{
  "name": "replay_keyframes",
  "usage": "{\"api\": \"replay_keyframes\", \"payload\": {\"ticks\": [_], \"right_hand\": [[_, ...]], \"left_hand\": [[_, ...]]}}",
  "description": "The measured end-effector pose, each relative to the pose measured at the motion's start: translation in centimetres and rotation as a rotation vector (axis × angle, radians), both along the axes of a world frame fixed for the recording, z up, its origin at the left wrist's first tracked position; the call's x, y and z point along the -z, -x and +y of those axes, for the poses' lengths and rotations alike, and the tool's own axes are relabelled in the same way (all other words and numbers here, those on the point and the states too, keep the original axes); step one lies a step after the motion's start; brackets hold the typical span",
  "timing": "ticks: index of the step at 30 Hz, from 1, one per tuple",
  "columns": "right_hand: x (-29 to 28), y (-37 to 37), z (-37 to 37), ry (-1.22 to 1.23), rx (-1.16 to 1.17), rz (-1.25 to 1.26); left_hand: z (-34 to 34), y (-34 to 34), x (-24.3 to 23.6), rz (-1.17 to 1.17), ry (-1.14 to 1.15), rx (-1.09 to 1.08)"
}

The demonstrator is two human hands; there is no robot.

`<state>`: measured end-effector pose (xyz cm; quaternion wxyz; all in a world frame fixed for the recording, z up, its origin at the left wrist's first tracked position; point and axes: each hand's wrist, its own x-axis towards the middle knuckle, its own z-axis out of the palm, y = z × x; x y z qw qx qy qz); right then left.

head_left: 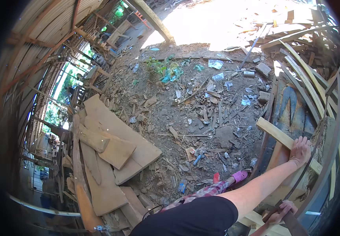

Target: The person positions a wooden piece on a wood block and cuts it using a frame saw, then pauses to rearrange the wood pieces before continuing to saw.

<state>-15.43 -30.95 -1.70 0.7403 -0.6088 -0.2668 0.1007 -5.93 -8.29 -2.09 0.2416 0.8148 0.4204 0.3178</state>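
A pale wooden batten (277, 132) lies slanting across the timber at the right. My left hand (300, 151) presses down on the batten with its fingers bent over the far edge. Lower down, my right hand (283, 211) is closed around the end of a frame saw (294, 225) with a dark wooden end piece. From that hand the saw's thin dark blade runs up past my left hand, crossing the batten just right of it. Part of the right hand's grip is hidden by the saw's wood.
Beneath the batten stands a thick timber block (280, 159). Long curved strips (309, 84) and scrap wood pile up at the right. Wide brown boards (119, 143) are stacked at the left. Wood chips and litter cover the dirt floor (225, 135). A post (154, 21) rises at the back.
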Motion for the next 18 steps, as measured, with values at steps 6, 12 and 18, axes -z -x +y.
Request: {"api": "replay_keyframes", "payload": {"ticks": [6,12,18], "right_hand": [[-2.7,2.5,-3.1,-0.021,-0.052,0.047],[-2.6,1.9,-1.9,-0.046,-0.025,0.034],[-1.8,3.1,-6.0,-0.069,0.002,0.051]], "left_hand": [[0.0,0.3,-0.5,0.006,0.016,0.011],[-0.1,0.4,-0.7,0.002,-0.035,-0.019],[0.2,-0.2,-0.6,0.018,-0.077,-0.069]]}}
